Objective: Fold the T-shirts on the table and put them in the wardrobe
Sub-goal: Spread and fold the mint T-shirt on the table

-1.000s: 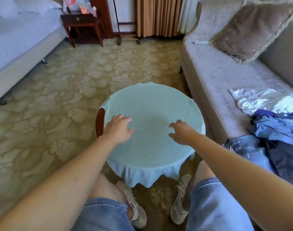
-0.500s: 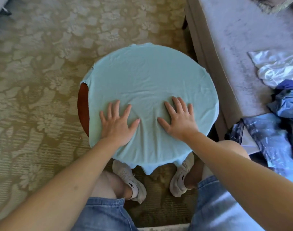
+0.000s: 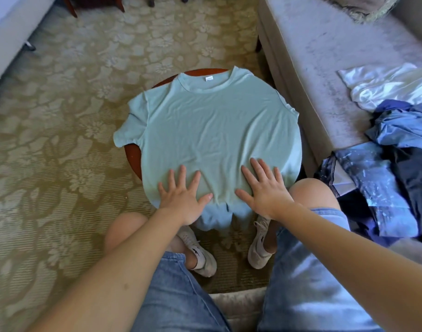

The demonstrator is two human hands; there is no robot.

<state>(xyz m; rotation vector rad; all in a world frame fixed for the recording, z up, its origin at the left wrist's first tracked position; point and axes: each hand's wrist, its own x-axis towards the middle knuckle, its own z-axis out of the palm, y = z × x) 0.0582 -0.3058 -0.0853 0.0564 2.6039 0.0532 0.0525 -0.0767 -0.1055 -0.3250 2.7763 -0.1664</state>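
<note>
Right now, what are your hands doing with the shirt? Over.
Both open: left hand and right hand flat on the light green T-shirt, near end. Shirt spread on the round table, unfolded, hem hanging off. Apart: clothes heap on the sofa.

One T-shirt (image 3: 212, 130); one round table (image 3: 132, 159); one left hand (image 3: 183, 202); one right hand (image 3: 265, 191); two shoes (image 3: 198, 255)

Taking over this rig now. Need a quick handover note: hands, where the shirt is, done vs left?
Left hand: open, flat on the mint T-shirt near its hem.
Right hand: same, beside it.
T-shirt: spread on the round table, collar at the far side, hem hanging over the near edge.
More clothes lie heaped on the sofa to the right.
Done: shirt laid out.
Left: every fold, then the wardrobe, not in view.
</note>
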